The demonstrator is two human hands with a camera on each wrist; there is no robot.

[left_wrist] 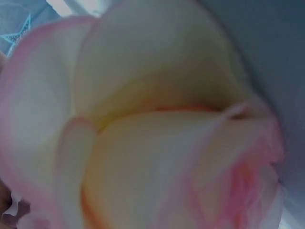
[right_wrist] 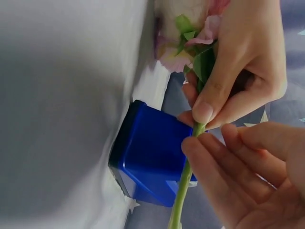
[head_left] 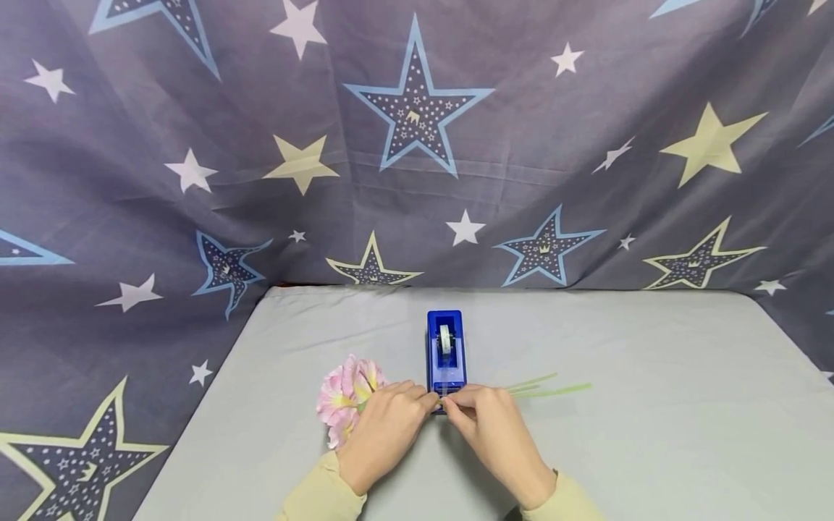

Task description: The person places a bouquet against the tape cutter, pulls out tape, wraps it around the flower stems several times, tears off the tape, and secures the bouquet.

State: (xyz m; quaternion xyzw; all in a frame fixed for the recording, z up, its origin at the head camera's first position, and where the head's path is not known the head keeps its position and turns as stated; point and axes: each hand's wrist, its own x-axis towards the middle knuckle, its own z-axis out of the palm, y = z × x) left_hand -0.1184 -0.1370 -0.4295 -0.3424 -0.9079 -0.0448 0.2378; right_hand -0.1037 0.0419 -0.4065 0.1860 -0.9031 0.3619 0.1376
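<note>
Artificial pink flowers (head_left: 343,398) lie to the left, their green stems (head_left: 554,391) running to the right beneath both hands. My left hand (head_left: 389,427) holds the stems just below the blooms. Close by, my right hand (head_left: 490,427) pinches the stem with its fingertips. Directly ahead of the fingertips stands a blue tape dispenser (head_left: 446,344) with a roll of clear tape (head_left: 446,339). In the right wrist view, one stem (right_wrist: 182,191) passes in front of the dispenser (right_wrist: 152,148). Whether tape sticks to the stem is hard to tell. Pink-edged petals (left_wrist: 143,157) fill the left wrist view.
A grey cloth covers the table (head_left: 651,405). Behind it and along the sides hangs a dark curtain (head_left: 495,145) printed with stars.
</note>
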